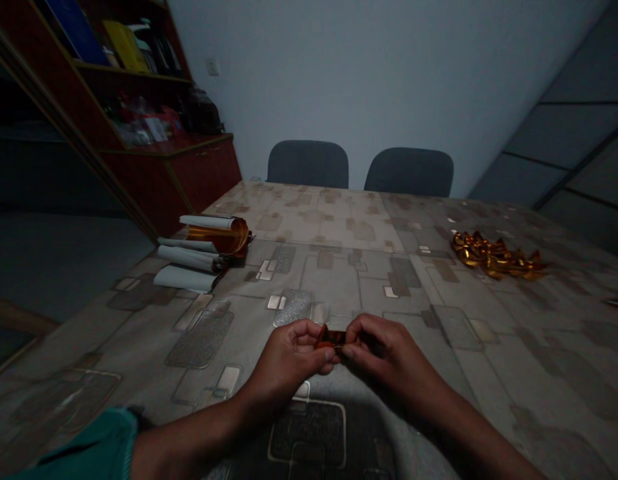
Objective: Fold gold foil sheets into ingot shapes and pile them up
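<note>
A small folded piece of shiny orange-gold foil paper (333, 339) is held between my two hands, above the near part of the table. My left hand (301, 350) grips its left end, with the thumb in front and the fingers curled behind. At its right end, the thumb and forefinger of my right hand (379, 343) pinch the edge. Off to the right lies a heap of folded gold foil pieces (493, 257). On the left side of the table rests a stack of curled foil sheets (201, 253), showing white backs and an orange-gold face.
A patterned cloth covers the table (339, 280). Two dark chairs (309, 163) stand at its far side, by the wall. A reddish-brown cabinet (199, 170) with filled shelves stands at the back left. Another thin dark-orange item (617, 302) lies at the right edge.
</note>
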A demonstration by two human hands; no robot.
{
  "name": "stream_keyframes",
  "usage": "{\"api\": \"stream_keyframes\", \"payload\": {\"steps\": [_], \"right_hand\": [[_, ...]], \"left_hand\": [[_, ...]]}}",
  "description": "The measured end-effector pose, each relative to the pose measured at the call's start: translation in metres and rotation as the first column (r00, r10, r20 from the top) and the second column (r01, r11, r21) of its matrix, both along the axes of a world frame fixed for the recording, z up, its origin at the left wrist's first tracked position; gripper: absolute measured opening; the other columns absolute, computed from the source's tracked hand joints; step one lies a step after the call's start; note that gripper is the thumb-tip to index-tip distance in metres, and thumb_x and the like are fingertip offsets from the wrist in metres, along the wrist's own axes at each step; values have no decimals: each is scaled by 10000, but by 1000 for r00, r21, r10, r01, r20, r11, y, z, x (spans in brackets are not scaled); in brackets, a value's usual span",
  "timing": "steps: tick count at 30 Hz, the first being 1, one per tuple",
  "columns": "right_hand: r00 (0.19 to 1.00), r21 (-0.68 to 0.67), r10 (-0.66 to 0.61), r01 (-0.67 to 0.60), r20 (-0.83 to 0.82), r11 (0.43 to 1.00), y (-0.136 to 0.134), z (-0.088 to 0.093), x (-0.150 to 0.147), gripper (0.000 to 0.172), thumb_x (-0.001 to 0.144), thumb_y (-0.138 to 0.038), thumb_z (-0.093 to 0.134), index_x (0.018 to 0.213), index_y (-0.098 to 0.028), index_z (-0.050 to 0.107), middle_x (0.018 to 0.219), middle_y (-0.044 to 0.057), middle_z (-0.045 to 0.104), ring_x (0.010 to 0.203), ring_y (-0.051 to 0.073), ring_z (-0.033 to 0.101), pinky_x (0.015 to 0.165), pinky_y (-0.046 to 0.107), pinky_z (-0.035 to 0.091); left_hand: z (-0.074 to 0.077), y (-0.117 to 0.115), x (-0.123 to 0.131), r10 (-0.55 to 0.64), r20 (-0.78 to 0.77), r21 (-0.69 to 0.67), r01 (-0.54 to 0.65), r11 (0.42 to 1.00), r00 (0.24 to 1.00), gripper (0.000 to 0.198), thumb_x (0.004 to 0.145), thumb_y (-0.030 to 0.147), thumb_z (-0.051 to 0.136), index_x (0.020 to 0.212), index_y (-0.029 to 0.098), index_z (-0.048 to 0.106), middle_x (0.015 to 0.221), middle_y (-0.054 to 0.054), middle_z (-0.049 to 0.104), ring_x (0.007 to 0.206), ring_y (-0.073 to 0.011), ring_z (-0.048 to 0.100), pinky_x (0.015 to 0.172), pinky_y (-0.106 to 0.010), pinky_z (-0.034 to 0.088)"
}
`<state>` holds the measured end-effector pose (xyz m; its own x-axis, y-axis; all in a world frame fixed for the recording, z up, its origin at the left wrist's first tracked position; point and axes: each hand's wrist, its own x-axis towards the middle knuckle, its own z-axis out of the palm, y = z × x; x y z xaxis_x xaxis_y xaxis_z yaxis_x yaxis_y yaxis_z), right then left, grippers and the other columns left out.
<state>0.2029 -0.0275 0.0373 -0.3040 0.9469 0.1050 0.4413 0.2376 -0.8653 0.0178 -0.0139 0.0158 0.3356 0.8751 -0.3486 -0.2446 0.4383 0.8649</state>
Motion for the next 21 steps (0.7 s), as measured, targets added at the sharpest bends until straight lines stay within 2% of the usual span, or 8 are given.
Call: {"api": "stream_keyframes", "payload": {"steps": [6,10,13,21], "right_hand": [[999,1,32,-32,4,999,1,-1,1,126,862,-178,623,742,-200,590,712,-16,565,655,140,517,581,258,348],[994,-21,106,-107,-17,994,0,3,6,66,878,-207,644,812,-204,638,783,-4,596,691,141,542,611,260,383],[990,1,143,-143,-5,990,0,5,8,103,891,-197,635,788,-200,643,801,2,603,729,143,571,651,261,408],[996,-8,66,-66,54,998,2,0,1,135,850,-140,616,726,-187,595,709,-13,589,650,134,549,594,248,384]], "left_hand": [[0,2,-1,-8,0,-6,8,1000,1000,427,522,267,932,736,128,589,712,-28,731,617,-119,669,599,-222,539],[0,3,-2,-20,-9,-8,20,1000,1000,438,530,306,931,739,127,590,716,-34,740,607,-115,671,597,-221,543],[0,5,-4,-58,-22,-13,57,998,998,425,532,304,933,764,115,630,720,-34,740,610,-109,668,603,-214,541],[0,5,-6,-111,-41,-26,110,994,993,417,542,302,936,823,107,697,785,-48,753,695,-142,706,647,-231,556]]}}
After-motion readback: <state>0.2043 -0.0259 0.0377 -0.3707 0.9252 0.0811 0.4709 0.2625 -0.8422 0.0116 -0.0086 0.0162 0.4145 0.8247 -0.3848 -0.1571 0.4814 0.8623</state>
